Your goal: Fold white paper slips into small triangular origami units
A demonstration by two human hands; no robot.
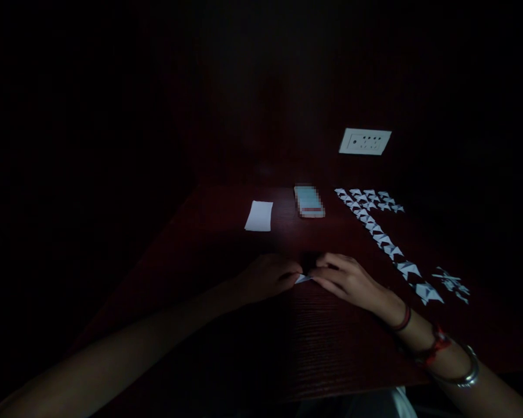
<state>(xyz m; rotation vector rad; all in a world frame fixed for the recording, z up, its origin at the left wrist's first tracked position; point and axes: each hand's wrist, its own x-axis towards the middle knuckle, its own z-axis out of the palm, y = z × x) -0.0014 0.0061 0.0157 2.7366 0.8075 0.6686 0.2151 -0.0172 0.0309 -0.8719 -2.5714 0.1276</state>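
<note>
Between my two hands, low over the dark red table, is a small folded piece of white paper (304,278). My left hand (272,276) pinches its left end between thumb and fingers. At the other end, the fingers of my right hand (344,278) close on the paper's right tip. Much of the paper is hidden by my fingers. Beyond my hands lies a stack of white paper sheets (259,216). Long rows of folded paper pieces (380,237) run along the table to the right.
A phone (309,202), blurred out, lies at the back of the table (331,342). Paper scraps (452,283) are heaped at the right. A white socket plate (366,141) is on the wall behind. The surroundings are very dark.
</note>
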